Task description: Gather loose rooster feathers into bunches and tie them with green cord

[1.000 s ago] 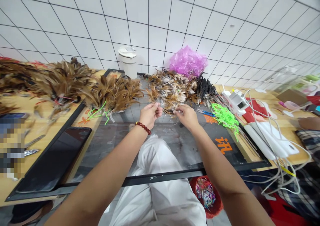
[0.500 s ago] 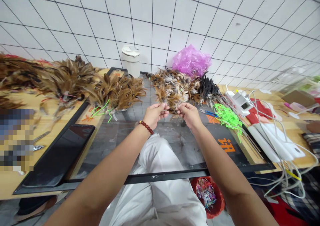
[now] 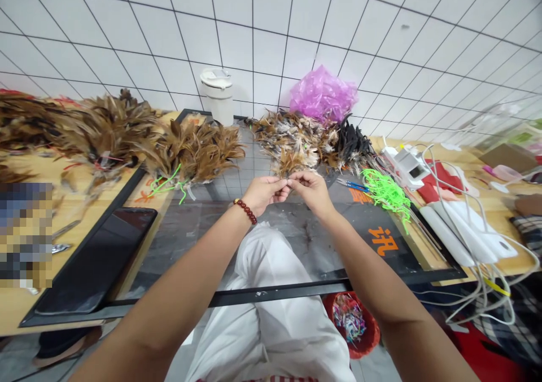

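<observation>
My left hand [image 3: 266, 193], with a brown bead bracelet [image 3: 245, 210] on its wrist, is closed in a pinch above the dark glass panel. Meeting it at the fingertips, my right hand [image 3: 312, 190] is pinched too. Brown feathers [image 3: 290, 163] rise just behind the joined fingers and seem to be held in them; the quill ends are hidden. Right behind lies a mixed heap of brown and pale feathers [image 3: 307, 136]. Blue-handled snips [image 3: 354, 185] and a tangle of bright green cord [image 3: 386, 194] lie to the right of my right hand.
Brown feather bundles [image 3: 197, 150], one with green ties, lie at left. A white lidded cup [image 3: 218, 97] and a pink plastic bag [image 3: 324, 94] stand by the tiled wall. A black phone [image 3: 99, 258] lies left; white cables [image 3: 478, 235] run at right. A red bin [image 3: 353, 325] holds scraps below.
My hands, apart before, have come together so that their fingertips meet. The camera view has shifted slightly.
</observation>
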{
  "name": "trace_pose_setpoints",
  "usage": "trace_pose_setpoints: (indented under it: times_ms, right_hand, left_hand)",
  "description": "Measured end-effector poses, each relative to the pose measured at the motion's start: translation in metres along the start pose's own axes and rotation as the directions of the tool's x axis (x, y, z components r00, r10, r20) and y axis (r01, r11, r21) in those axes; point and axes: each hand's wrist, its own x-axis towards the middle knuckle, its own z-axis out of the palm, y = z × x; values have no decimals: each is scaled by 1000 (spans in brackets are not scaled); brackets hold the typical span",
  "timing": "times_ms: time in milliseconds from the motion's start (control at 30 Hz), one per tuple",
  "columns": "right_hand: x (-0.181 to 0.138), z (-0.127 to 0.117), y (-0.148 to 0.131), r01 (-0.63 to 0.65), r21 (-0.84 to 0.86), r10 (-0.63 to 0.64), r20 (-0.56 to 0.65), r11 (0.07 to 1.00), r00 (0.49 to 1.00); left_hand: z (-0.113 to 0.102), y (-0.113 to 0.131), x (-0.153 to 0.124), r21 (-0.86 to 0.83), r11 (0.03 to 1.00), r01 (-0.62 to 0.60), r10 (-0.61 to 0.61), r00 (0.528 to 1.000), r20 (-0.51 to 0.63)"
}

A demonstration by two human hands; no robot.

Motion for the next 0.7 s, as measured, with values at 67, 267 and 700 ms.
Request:
trace_pose_setpoints:
  times_ms: [67, 267, 700]
  right_hand:
    - [1, -2, 0, 19, -2, -18, 14, 1000, 1000]
    - [0, -11, -13, -149, 139, 122, 181, 979, 976]
    - [2, -17, -14, -385, 357, 282, 308, 851, 909]
  left_hand:
    - [0, 0, 0, 26, 1000, -8, 8, 1000, 5]
    - [-1, 4, -2, -62, 997, -46, 53, 992, 111]
    - [1, 3, -8, 20, 983, 182, -176, 907, 382]
